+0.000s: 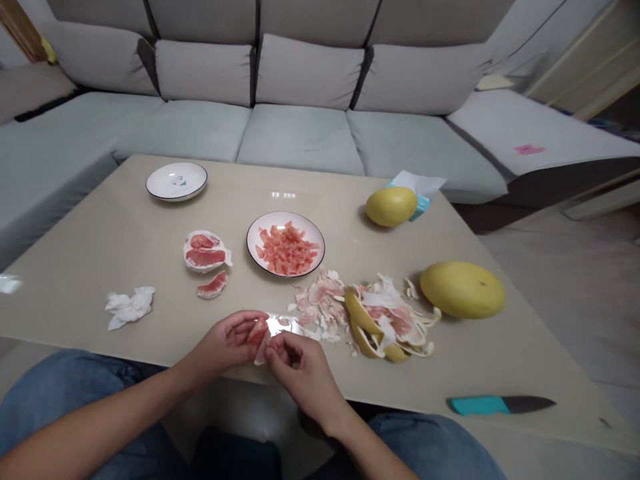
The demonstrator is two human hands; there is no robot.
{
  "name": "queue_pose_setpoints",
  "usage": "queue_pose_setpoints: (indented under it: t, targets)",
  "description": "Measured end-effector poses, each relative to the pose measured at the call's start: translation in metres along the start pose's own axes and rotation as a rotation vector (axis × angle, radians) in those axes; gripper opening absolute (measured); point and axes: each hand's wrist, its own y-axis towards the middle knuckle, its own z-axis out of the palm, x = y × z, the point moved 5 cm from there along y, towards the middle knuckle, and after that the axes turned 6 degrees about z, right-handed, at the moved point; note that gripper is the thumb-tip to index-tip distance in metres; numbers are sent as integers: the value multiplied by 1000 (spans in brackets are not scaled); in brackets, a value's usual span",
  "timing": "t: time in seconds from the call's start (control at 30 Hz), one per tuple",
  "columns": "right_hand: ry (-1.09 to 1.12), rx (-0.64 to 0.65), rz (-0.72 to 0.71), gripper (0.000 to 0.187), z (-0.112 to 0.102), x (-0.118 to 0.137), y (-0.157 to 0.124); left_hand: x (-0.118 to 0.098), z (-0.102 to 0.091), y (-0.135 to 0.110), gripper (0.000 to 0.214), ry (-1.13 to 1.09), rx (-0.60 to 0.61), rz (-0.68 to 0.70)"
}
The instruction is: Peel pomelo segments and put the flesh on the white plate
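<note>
Near the table's front edge, my left hand (231, 343) is closed on a pink pomelo segment (257, 331). The fingers of my right hand (303, 370) pinch the pale membrane (262, 352) at the segment's right side. Beyond my hands stands a plate (253, 250) holding a heap of pink pomelo pulp (287, 249). To the left lie a partly opened chunk of pomelo (205, 252) in white pith and a loose segment (213, 285). Right of my hands is a pile of membrane scraps (323, 303) and yellow-green peel (365, 327).
Two whole yellow pomelos (463, 289) (391, 206) sit at the right, the farther one against a tissue pack (423, 200). A knife (480, 405) with a teal handle lies at the front right edge. A crumpled tissue (130, 307) and a second plate (177, 181) are at the left.
</note>
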Motion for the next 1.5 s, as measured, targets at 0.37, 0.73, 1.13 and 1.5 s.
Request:
queue_pose_setpoints:
  t: [0.37,0.73,1.13,1.5]
  targets:
    - [-405,-231,-213,11,-8,5,-3,2,1,3,48,-14,23,-46]
    - [-111,-161,-154,13,-9,6,6,-4,3,6,38,-79,43,-41]
    - [-96,-94,-174,8,8,2,1,-2,-3,5,46,8,-73,71]
    - [-267,-203,-244,15,-6,7,-1,0,2,4,47,-28,51,-54]
